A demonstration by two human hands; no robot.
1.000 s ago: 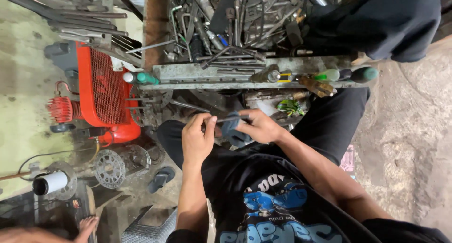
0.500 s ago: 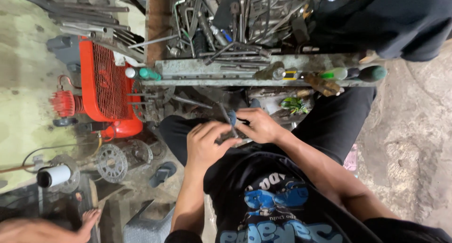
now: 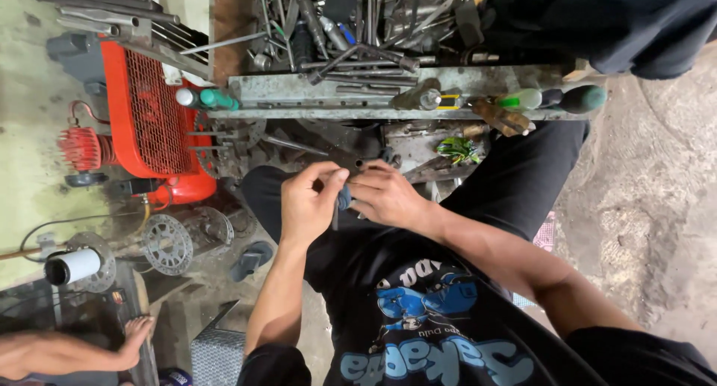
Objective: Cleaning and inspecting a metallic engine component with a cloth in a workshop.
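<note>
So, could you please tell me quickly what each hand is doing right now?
Left hand: closed, pinching the small dark blue part.
Right hand: closed on the same part from the other side.

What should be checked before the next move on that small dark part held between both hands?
1. Left hand grips the small dark part: ok, thumb and fingers pinch it.
2. Right hand supports the part: ok, fingers close on it from the other side.
3. Part fully visible: not ok, mostly hidden by fingers.
4. Part's kind and state: cannot tell.
5. Tools close by: ok, the tool tray sits just ahead of the knees.
6. Other person's hand apart from the work: ok, low at left by the floor.
</note>
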